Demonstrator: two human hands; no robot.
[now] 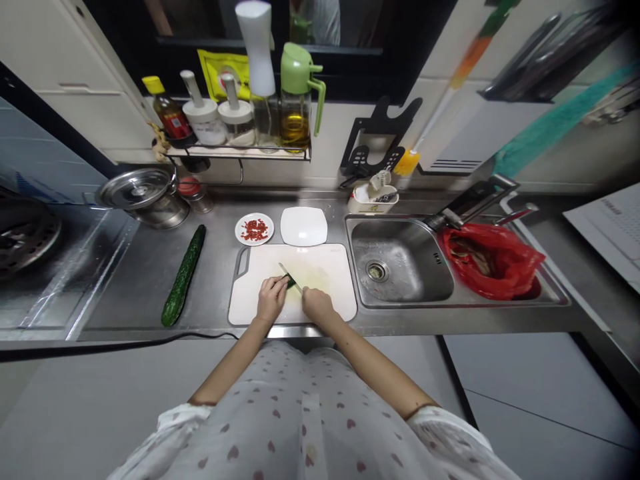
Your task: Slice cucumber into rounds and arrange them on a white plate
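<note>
While sitting near the middle of the cutting board [330, 283]: cucumber piece [291, 283], pinned under the curled-up left hand [271, 298], knife [287, 273] laid across it, right hand [317, 305] closed tight round the handle. Left of the board, whole cucumber [183, 277]; behind it, chili dish [241, 235] and white plate [303, 226].

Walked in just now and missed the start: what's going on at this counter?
A person is cutting on a white cutting board that lies on the steel counter. The left hand steadies a small cucumber piece, and the right hand grips a knife with its blade angled across that piece. A whole cucumber lies left of the board. Behind the board are a small plate of chopped red bits and a white plate.
</note>
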